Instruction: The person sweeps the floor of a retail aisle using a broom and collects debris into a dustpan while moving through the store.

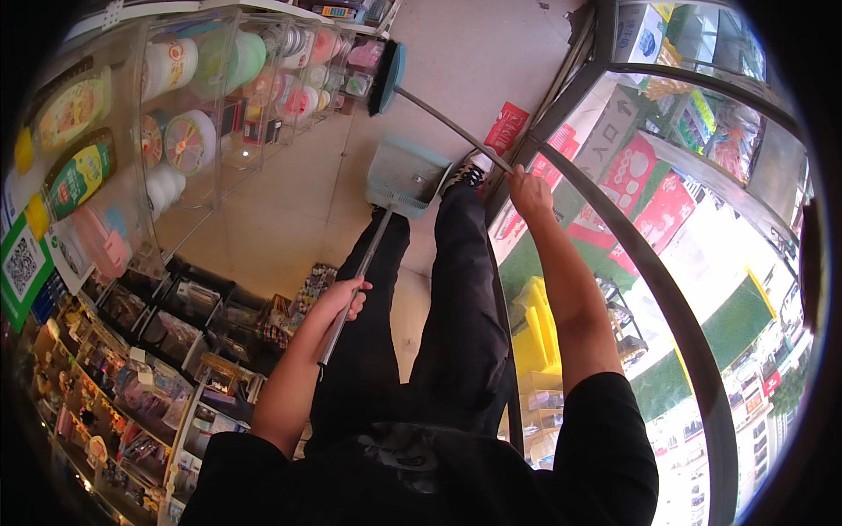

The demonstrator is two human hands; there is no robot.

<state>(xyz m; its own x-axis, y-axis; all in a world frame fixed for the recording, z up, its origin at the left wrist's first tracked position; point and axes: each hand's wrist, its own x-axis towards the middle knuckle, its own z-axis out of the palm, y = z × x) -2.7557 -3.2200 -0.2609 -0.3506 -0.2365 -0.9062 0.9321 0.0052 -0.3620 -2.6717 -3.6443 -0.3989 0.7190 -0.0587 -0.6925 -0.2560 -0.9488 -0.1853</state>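
My left hand (339,304) grips the metal handle of a long-handled dustpan (401,172). The pan is pale blue-green plastic, with comb teeth along its back edge and a small dark bit inside. It hangs in front of my legs, close to my shoe (475,167). In my right hand (528,192) is the end of a broom's metal stick (454,127). The broom head (389,77), blue-green with black bristles, lies beyond the pan, beside the display case. Whether the bristles touch the floor is hard to tell.
Clear display boxes (217,125) with tubs and tape-like rolls line the left. Lower left stand shelves (151,394) packed with small goods. A metal-framed glass door or window (631,217) runs along my right. A red sticker (506,127) is near its base, on the tiled floor (473,46).
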